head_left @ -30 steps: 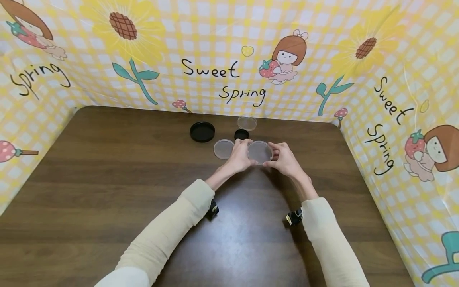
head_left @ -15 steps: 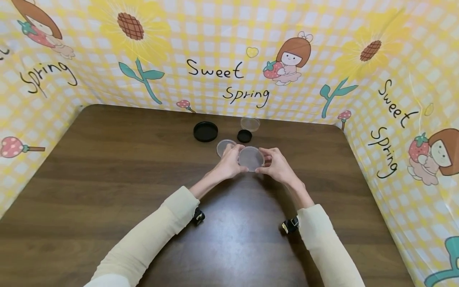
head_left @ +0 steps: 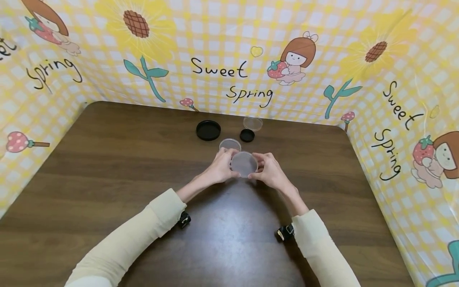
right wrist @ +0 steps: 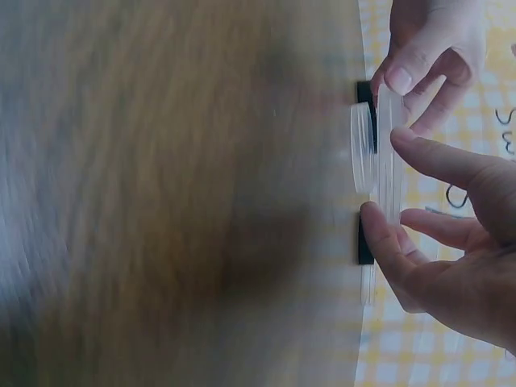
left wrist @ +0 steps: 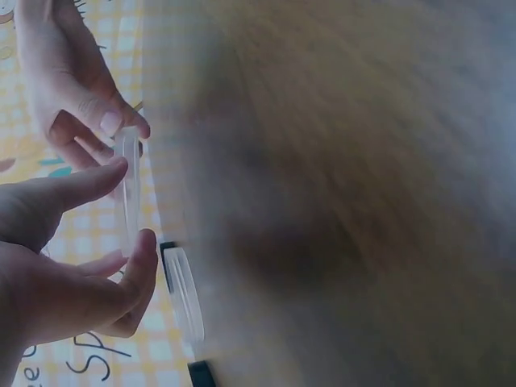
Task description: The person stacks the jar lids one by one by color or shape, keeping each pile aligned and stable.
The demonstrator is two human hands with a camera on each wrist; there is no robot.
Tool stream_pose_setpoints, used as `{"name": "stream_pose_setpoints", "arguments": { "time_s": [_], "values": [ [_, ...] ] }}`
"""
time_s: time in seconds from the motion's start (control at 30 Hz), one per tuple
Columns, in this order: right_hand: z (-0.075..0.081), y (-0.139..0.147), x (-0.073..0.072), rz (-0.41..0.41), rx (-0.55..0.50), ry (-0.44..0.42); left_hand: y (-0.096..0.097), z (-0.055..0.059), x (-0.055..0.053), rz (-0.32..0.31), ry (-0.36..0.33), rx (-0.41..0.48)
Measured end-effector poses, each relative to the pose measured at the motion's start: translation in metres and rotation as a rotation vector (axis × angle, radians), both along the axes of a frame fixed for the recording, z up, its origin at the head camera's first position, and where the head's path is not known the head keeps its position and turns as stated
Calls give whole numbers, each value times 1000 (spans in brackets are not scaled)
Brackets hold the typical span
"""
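Both hands hold a clear round petri dish [head_left: 244, 164] by its rim, above the table. My left hand [head_left: 221, 166] pinches the left side, thumb at the near edge. On the right side, my right hand [head_left: 271, 170] pinches it the same way. Seen edge-on in the left wrist view, the petri dish [left wrist: 127, 189] lies between the fingertips of both hands; the right wrist view also shows the petri dish [right wrist: 390, 161] off the table. Behind it rests a second clear dish [head_left: 230, 144], partly hidden by the left hand and the held dish.
A large black round shallow dish [head_left: 208, 130] stands at the back of the brown wooden table [head_left: 107, 191]. To its right are a small black round dish [head_left: 247, 135] and another clear dish [head_left: 253, 123] near the patterned cloth wall [head_left: 222, 36].
Both hands have moved the petri dish left and nearer to me, from beside the second clear dish to in front of it. The things on the table stay put.
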State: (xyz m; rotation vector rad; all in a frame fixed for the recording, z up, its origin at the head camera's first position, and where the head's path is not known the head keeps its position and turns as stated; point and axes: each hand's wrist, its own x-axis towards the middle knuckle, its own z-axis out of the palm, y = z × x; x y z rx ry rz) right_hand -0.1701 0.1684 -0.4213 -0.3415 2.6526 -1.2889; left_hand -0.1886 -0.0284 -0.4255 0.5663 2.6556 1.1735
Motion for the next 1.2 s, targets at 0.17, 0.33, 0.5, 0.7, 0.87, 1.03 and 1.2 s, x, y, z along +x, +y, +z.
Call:
{"name": "stream_pose_setpoints", "arguments": {
  "time_s": [0.17,0.33,0.5,0.7,0.87,1.03,1.2],
  "values": [
    [-2,-9,5,31,6,-20,-11,3,6,-40,-5,-49],
    [-3,-16,7,78,17,-13,-23,1,10,-77,-5,-80],
    [-6,-22,8,106,54,21,-31,-2,11,-80,-32,-94],
    [-5,-31,11,104,25,12,-39,-4,11,-87,-36,-71],
    [-8,-34,14,77,24,-22,-46,-6,11,-124,-37,-25],
    [-10,-34,12,108,-5,-55,-51,-9,12,-135,-26,-6],
    [-12,-29,4,163,-166,-160,-57,-16,11,-123,-17,41]
  ]
}}
